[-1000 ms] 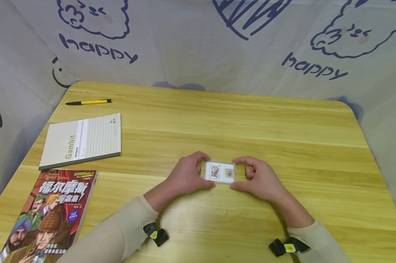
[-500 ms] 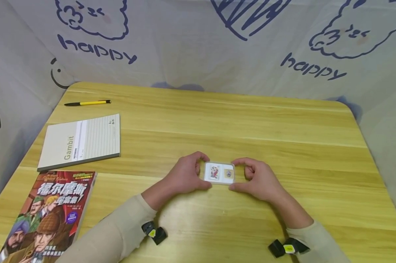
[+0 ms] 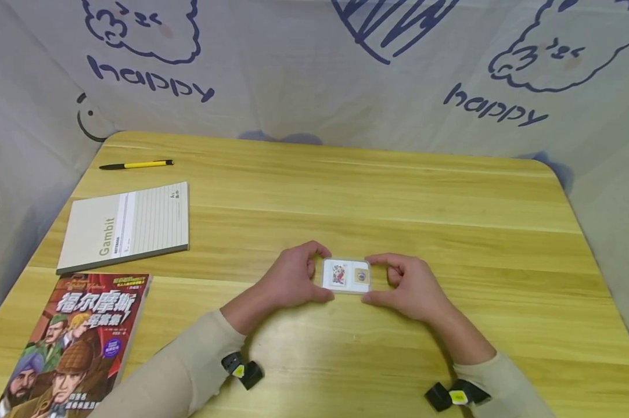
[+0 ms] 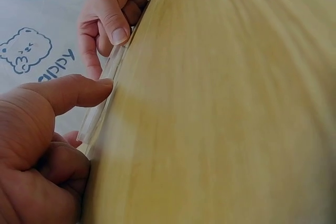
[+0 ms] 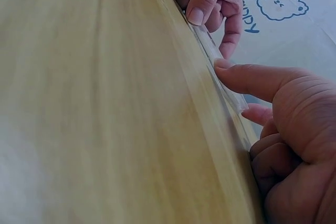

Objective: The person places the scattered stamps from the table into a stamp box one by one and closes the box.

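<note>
A small flat clear plastic case (image 3: pixel 349 288) lies level with the tabletop near the middle of the table. It has a white insert with a colourful stamp-like picture (image 3: pixel 338 274) on the left and a tan square with a round dark mark (image 3: pixel 361 276) on the right. My left hand (image 3: pixel 293 276) pinches the left end between thumb and forefinger. At the opposite end, my right hand (image 3: pixel 416 287) grips the case the same way, its other fingers curled in. Both wrist views show the case (image 4: pixel 97 116) edge-on, low against the wood, thumbs on its near edge.
To the left lie a Gambit notebook (image 3: pixel 152 220) and, nearer me, a comic-style paperback (image 3: pixel 76 342) partly behind my left sleeve. A yellow and black pen (image 3: pixel 144 165) rests at the far left. White cloth (image 3: pixel 293 69) with drawings hangs around the wooden table (image 3: pixel 398 203).
The whole head view has drifted slightly, with everything appearing a little further left. Both hands keep the same grip on the case.
</note>
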`<state>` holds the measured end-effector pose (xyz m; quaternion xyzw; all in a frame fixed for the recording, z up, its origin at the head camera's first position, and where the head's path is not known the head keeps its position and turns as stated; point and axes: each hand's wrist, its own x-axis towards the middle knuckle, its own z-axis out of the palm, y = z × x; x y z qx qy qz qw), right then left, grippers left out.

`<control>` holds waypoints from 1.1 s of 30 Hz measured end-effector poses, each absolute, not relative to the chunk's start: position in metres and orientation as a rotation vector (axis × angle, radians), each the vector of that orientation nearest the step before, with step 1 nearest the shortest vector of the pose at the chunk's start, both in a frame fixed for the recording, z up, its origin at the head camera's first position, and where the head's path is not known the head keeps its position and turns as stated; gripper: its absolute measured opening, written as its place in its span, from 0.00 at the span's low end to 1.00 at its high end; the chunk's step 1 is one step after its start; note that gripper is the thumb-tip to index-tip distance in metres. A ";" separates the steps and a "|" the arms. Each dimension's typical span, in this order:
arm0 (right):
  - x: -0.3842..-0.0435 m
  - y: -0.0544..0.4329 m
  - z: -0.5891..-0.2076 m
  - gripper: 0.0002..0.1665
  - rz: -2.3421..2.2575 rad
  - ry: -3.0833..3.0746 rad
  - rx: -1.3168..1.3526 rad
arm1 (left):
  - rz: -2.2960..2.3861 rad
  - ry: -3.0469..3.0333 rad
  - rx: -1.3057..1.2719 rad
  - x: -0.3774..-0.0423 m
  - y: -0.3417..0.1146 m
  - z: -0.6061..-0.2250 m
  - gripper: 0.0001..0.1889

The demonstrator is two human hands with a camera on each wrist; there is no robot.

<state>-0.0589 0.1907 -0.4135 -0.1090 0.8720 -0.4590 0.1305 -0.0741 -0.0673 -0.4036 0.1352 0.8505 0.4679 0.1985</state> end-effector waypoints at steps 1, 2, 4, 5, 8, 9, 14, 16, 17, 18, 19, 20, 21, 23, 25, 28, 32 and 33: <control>-0.059 0.191 -0.414 0.35 -1.328 2.539 -0.317 | 1.307 2.382 0.377 -0.074 -0.067 -0.403 0.35; -0.059 0.191 -0.414 0.35 -1.324 2.545 -0.316 | 1.307 2.382 0.374 -0.074 -0.067 -0.403 0.35; -0.059 0.190 -0.414 0.35 -1.317 2.556 -0.321 | 1.310 2.383 0.370 -0.074 -0.067 -0.403 0.36; -0.059 0.190 -0.414 0.34 -1.315 2.561 -0.325 | 1.307 2.386 0.367 -0.074 -0.067 -0.403 0.36; -0.059 0.190 -0.413 0.34 -1.311 2.569 -0.334 | 1.309 2.388 0.373 -0.074 -0.067 -0.404 0.36; -0.059 0.190 -0.413 0.35 -1.309 2.569 -0.335 | 1.308 2.391 0.375 -0.074 -0.067 -0.404 0.36; -0.059 0.190 -0.413 0.35 -1.303 2.566 -0.324 | 1.305 2.389 0.385 -0.073 -0.068 -0.405 0.36; -0.059 0.190 -0.413 0.36 -1.303 2.566 -0.321 | 1.305 2.389 0.394 -0.073 -0.069 -0.405 0.36; -0.059 0.190 -0.413 0.36 -1.303 2.565 -0.319 | 1.304 2.390 0.397 -0.073 -0.069 -0.405 0.35; -0.059 0.190 -0.413 0.36 -1.305 2.566 -0.319 | 1.302 2.392 0.401 -0.074 -0.069 -0.406 0.35; -0.059 0.190 -0.413 0.36 -1.305 2.566 -0.320 | 1.297 2.394 0.404 -0.074 -0.069 -0.406 0.35; -0.059 0.190 -0.413 0.36 -1.306 2.565 -0.321 | 1.291 2.398 0.410 -0.074 -0.070 -0.406 0.35; -0.059 0.190 -0.413 0.36 -1.309 2.564 -0.323 | 1.290 2.398 0.420 -0.074 -0.070 -0.406 0.35; -0.059 0.190 -0.413 0.36 -1.312 2.564 -0.327 | 1.286 2.399 0.435 -0.074 -0.070 -0.406 0.35; -0.059 0.190 -0.413 0.35 -1.313 2.565 -0.335 | 1.281 2.402 0.448 -0.073 -0.070 -0.406 0.34; -0.059 0.190 -0.413 0.35 -1.304 2.571 -0.346 | 1.277 2.410 0.454 -0.073 -0.070 -0.406 0.34; -0.059 0.190 -0.414 0.35 -1.294 2.573 -0.343 | 1.274 2.413 0.437 -0.073 -0.070 -0.406 0.35; -0.059 0.190 -0.414 0.35 -1.295 2.570 -0.340 | 1.279 2.408 0.432 -0.073 -0.070 -0.406 0.35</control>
